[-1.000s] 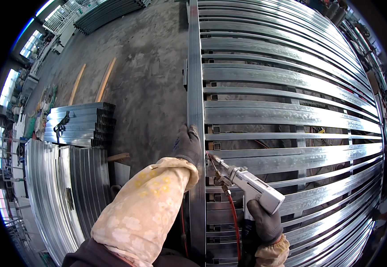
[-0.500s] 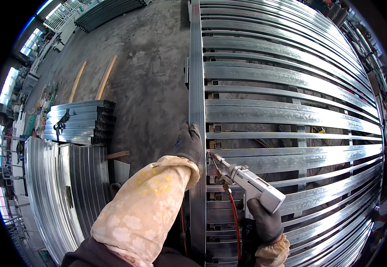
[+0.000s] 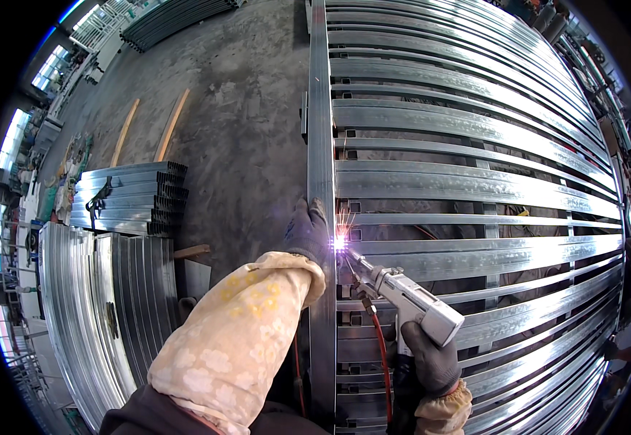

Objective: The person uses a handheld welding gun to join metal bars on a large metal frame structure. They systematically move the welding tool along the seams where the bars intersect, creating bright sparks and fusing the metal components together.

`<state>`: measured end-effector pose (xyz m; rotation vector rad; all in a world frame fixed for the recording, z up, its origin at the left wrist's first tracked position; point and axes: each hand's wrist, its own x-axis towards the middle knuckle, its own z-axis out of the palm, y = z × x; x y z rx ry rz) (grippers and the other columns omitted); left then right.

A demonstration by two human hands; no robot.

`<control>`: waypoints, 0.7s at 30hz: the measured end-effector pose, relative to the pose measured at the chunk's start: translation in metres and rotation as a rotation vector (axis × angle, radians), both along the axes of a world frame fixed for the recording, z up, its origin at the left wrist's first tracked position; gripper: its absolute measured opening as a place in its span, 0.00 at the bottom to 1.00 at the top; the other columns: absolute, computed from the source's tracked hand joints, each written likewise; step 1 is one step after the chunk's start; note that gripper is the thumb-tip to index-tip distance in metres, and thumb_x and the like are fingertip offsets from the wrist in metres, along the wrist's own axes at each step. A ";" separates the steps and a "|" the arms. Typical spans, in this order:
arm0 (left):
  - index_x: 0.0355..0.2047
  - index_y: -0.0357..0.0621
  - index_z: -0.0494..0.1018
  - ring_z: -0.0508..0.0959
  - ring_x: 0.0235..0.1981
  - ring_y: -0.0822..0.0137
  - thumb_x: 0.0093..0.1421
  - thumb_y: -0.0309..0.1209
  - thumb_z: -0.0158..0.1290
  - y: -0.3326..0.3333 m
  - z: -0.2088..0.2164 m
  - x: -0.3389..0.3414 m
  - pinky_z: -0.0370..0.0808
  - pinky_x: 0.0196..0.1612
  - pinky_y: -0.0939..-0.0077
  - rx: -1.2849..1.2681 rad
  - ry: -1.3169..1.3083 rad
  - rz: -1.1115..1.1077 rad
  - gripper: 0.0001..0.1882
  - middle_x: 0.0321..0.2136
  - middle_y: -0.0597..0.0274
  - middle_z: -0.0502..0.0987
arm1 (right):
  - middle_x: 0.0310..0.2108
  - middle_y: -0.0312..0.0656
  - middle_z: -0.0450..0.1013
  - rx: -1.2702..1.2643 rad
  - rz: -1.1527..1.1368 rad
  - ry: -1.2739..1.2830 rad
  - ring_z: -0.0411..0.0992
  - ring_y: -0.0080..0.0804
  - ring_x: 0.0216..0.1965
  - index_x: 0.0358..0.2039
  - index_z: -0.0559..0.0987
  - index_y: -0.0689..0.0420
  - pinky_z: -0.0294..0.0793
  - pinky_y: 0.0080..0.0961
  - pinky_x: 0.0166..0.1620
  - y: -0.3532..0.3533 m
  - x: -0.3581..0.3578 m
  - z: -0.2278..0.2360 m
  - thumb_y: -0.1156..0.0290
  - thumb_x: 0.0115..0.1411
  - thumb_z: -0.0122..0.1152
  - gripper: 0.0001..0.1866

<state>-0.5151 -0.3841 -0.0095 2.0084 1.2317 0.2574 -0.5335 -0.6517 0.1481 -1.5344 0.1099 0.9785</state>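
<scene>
My gloved left hand [image 3: 306,230] grips the long steel rail [image 3: 320,145] that runs away from me, its fingers resting on the rail's top and left side. In my gloved right hand [image 3: 433,362] is a silver and white welding gun [image 3: 418,303], held by its handle. The nozzle points left and away, at the joint between the rail and a galvanized cross tube [image 3: 475,250]. A bright violet-white weld spark [image 3: 340,242] burns there, just right of my left hand. A thin feed line with a red hose [image 3: 384,355] runs beneath the gun.
Many parallel galvanized tubes [image 3: 460,181] fill the right side, with gaps between them. On the left, stacked metal profiles [image 3: 130,192] and long profiles [image 3: 83,290] lie above the grey concrete floor [image 3: 246,109]. Two wooden strips [image 3: 173,125] lie beyond them.
A bright arc with orange sparks has appeared at the gun's tip, where only a small glow showed before. Both hands and the welding gun have hardly moved.
</scene>
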 end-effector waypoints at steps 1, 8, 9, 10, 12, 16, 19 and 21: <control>0.50 0.41 0.71 0.76 0.46 0.40 0.70 0.45 0.39 -0.001 0.001 -0.001 0.72 0.48 0.53 -0.023 0.014 -0.010 0.22 0.43 0.41 0.78 | 0.30 0.41 0.76 -0.005 0.005 -0.025 0.76 0.25 0.25 0.54 0.70 0.65 0.76 0.23 0.28 0.002 0.000 0.003 0.72 0.65 0.55 0.19; 0.53 0.42 0.68 0.74 0.50 0.35 0.71 0.49 0.34 -0.002 0.016 0.000 0.71 0.51 0.47 -0.064 0.051 -0.047 0.25 0.46 0.38 0.77 | 0.31 0.41 0.76 -0.019 0.054 -0.098 0.76 0.26 0.26 0.55 0.70 0.66 0.76 0.23 0.29 0.000 0.001 0.003 0.72 0.65 0.54 0.20; 0.52 0.42 0.68 0.74 0.49 0.35 0.71 0.49 0.35 -0.003 0.014 -0.001 0.71 0.51 0.47 -0.041 0.050 -0.041 0.25 0.46 0.37 0.77 | 0.31 0.41 0.76 -0.010 0.044 -0.092 0.76 0.26 0.26 0.55 0.69 0.66 0.76 0.23 0.29 0.001 0.001 0.004 0.72 0.65 0.54 0.20; 0.51 0.41 0.70 0.75 0.48 0.37 0.70 0.47 0.37 -0.003 0.011 0.000 0.71 0.50 0.50 -0.013 0.022 -0.023 0.24 0.44 0.38 0.77 | 0.31 0.41 0.76 0.001 0.034 -0.086 0.76 0.26 0.26 0.56 0.69 0.66 0.76 0.23 0.29 0.002 0.001 0.005 0.72 0.65 0.54 0.20; 0.47 0.40 0.73 0.77 0.45 0.40 0.70 0.44 0.40 -0.005 0.009 0.001 0.72 0.47 0.55 0.040 -0.032 0.013 0.21 0.42 0.41 0.79 | 0.31 0.41 0.76 0.019 0.016 -0.066 0.76 0.26 0.26 0.56 0.69 0.66 0.77 0.23 0.29 0.002 0.000 0.005 0.72 0.65 0.54 0.20; 0.47 0.39 0.73 0.77 0.46 0.40 0.70 0.44 0.40 -0.007 0.019 0.003 0.72 0.47 0.56 -0.084 -0.022 -0.014 0.21 0.43 0.40 0.78 | 0.32 0.41 0.77 0.007 0.021 -0.075 0.76 0.26 0.26 0.56 0.69 0.66 0.77 0.23 0.29 0.000 0.000 0.006 0.72 0.65 0.55 0.20; 0.48 0.39 0.73 0.76 0.46 0.40 0.71 0.45 0.40 -0.004 0.016 0.002 0.72 0.46 0.56 -0.074 -0.008 -0.017 0.22 0.43 0.40 0.78 | 0.32 0.42 0.77 0.008 0.032 -0.073 0.77 0.27 0.27 0.56 0.69 0.66 0.77 0.23 0.30 0.000 0.001 0.006 0.72 0.65 0.55 0.20; 0.48 0.40 0.72 0.77 0.46 0.41 0.71 0.45 0.40 -0.007 0.025 0.003 0.72 0.46 0.56 -0.087 -0.006 -0.032 0.22 0.43 0.41 0.78 | 0.32 0.42 0.77 0.011 0.024 -0.039 0.77 0.27 0.27 0.55 0.69 0.66 0.78 0.23 0.30 -0.002 0.000 0.003 0.72 0.65 0.55 0.20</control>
